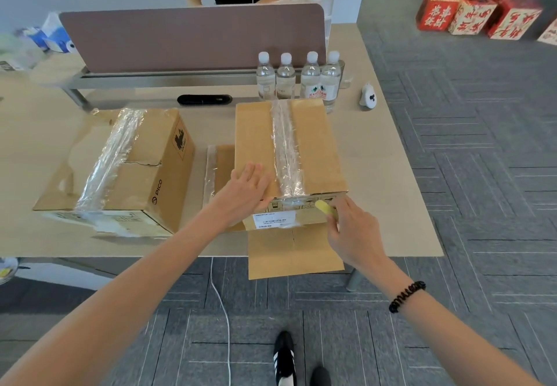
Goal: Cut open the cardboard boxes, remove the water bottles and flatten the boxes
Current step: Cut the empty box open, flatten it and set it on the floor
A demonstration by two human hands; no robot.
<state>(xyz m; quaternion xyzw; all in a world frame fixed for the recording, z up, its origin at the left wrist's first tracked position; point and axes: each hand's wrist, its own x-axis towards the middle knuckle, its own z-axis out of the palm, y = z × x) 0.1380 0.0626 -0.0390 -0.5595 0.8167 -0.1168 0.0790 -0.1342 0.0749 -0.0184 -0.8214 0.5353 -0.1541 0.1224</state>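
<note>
The fingers of our left hand (247, 189) lie straight, slightly spread, pressing flat on top of the right cardboard box (256, 135). Those of our right hand (351, 232) curl round a yellow cutter (324, 207), its tip at the clear tape (286, 150) on the box's near edge. The pale surface (391, 192) carries both boxes: the PICO box (150, 171) taped shut at left, ours at right, with a lower flap (292, 253) hanging over the near edge. Four water bottles (298, 79) stand upright just beyond our box.
</note>
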